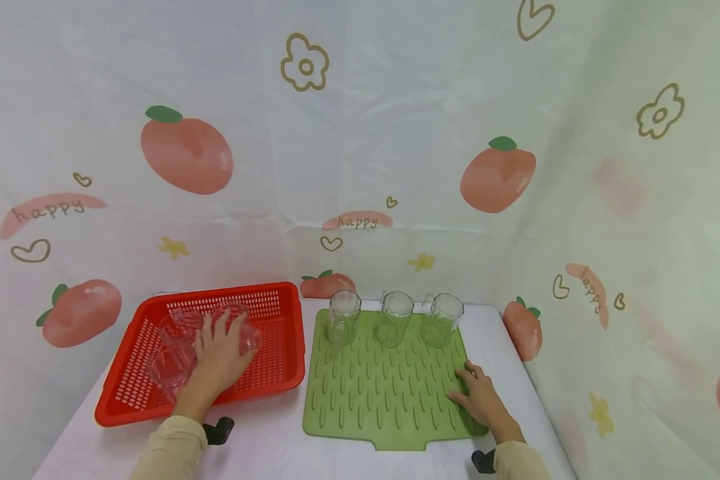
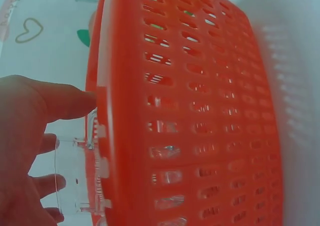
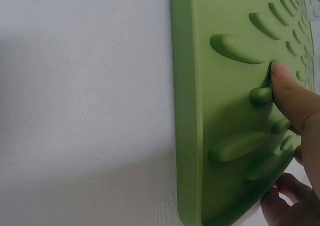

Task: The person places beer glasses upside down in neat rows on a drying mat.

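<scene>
In the head view, my left hand (image 1: pixel 223 357) reaches into a red slotted basket (image 1: pixel 297 337), its spread fingers over several clear glass mugs (image 1: pixel 173 367). The left wrist view shows the fingertips at the side of one glass mug (image 2: pixel 72 178), with the thumb (image 2: pixel 75 104) close to the basket's rim. My right hand (image 1: pixel 483 400) rests at the right edge of a green ridged drying mat (image 1: pixel 390 400). Its thumb (image 3: pixel 286 89) lies on top of the mat, and the other fingers are loosely bent beside the edge.
Three clear glass mugs stand in a row along the mat's back: left mug (image 1: pixel 345 320), middle mug (image 1: pixel 395 321) and right mug (image 1: pixel 442 321). A white tabletop (image 1: pixel 270 440) lies underneath. Behind and at the sides hangs a printed white cloth (image 1: pixel 372 153).
</scene>
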The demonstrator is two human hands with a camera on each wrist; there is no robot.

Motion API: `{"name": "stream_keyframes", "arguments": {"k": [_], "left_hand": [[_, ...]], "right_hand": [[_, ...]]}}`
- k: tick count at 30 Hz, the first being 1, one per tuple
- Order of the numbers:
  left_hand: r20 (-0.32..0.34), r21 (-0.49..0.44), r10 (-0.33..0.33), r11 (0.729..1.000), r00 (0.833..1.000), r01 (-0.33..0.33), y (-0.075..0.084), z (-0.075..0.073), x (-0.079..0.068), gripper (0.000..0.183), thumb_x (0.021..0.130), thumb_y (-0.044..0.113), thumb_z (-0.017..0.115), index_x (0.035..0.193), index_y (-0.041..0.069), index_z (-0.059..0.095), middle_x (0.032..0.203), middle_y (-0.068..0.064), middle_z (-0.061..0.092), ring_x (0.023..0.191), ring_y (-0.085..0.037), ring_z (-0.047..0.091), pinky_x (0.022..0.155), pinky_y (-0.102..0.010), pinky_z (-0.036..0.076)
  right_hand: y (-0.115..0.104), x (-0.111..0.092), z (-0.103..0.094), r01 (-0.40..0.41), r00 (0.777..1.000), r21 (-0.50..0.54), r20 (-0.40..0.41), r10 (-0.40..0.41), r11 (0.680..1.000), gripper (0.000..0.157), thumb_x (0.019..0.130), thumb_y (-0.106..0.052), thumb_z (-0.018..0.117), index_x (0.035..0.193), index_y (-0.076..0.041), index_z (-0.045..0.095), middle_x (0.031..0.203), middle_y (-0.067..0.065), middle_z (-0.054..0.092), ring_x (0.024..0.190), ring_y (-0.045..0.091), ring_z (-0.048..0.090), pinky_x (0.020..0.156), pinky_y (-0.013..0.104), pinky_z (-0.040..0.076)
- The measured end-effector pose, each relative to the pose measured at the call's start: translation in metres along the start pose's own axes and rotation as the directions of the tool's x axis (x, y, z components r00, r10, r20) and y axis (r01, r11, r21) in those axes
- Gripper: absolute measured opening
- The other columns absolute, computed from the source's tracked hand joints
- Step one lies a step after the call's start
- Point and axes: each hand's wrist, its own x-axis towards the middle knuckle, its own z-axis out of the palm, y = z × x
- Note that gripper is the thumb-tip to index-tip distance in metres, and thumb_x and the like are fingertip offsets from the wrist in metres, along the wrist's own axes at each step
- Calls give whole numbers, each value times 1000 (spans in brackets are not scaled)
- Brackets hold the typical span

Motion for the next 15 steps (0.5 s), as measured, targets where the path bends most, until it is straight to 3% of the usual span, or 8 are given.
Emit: {"name": "stream_keyframes", "arguments": {"k": [9,15], "left_hand": [[-153,84,34,996,988,-21,7,2,8,55,88,20,76,139,10,57,159,-29,23,137,-54,21,106,-79,29],[-223,44,-16,999,975,26,11,0,13,62,86,23,79,141,11,54,158,-29,27,133,-52,26,103,-80,36]], "right_hand": [[0,-1,2,7,1000,12,-19,-6,1000,66,92,-31,74,143,4,52,157,33,32,135,60,38,104,68,43],[1,-2,3,9,1000,2,-25,-9,1000,66,91,-31,75,143,3,53,157,32,33,135,59,40,103,67,44]]}}
